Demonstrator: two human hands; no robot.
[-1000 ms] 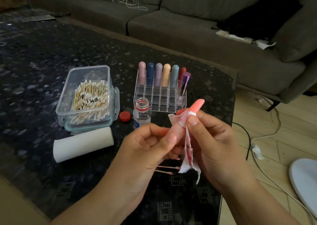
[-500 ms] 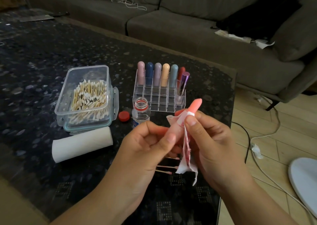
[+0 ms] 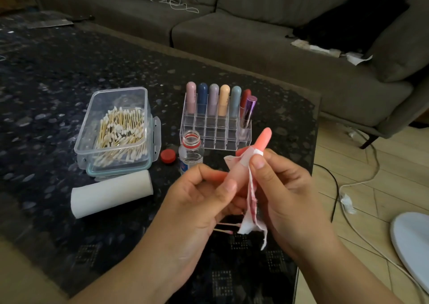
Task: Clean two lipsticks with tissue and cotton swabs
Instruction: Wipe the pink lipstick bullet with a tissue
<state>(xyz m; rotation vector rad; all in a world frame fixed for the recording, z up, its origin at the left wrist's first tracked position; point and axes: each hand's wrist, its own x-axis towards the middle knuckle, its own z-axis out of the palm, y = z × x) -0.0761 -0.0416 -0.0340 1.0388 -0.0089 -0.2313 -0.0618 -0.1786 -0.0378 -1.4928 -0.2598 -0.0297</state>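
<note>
Now | left hand (image 3: 197,201) grips smooth coral lipstick (image 3: 263,139) | right hand (image 3: 285,187) pinches crumpled stained tissue (image 3: 251,206) round it

The lower body of the coral lipstick (image 3: 261,139) is hidden behind the stained tissue (image 3: 251,201) and the fingers of both hands. The used cotton swabs (image 3: 224,227) show only partly beyond the left hand (image 3: 197,208). The white disc (image 3: 413,243) is cut off by the right edge. The print on the bottle (image 3: 190,151) label is too small to read.
</note>
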